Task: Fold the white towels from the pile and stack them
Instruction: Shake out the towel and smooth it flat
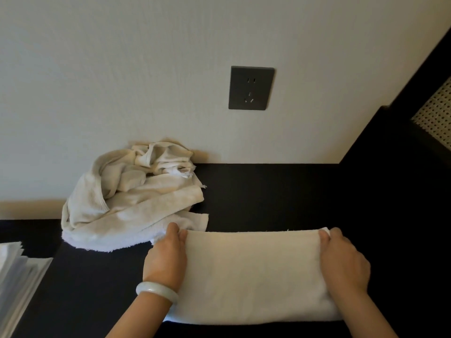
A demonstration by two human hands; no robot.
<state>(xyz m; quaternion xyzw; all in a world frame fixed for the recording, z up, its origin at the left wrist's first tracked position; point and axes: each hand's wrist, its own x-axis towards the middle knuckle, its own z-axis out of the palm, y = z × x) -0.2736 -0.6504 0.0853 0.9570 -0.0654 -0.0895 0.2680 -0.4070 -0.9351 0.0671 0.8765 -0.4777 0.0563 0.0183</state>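
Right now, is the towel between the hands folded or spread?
Folded: the towel lies as a thick, tidy rectangle, its near edge rounded, while the left hand and the right hand pinch its far corners.

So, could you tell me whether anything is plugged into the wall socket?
No, the socket shows only bare slots, with no plug or cable in it.

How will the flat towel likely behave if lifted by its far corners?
Probably floppy: the towel, soft cloth like the crumpled pile, would likely sag between the left hand and right hand. Its nubby surface seems unlikely to slip from their pinch.
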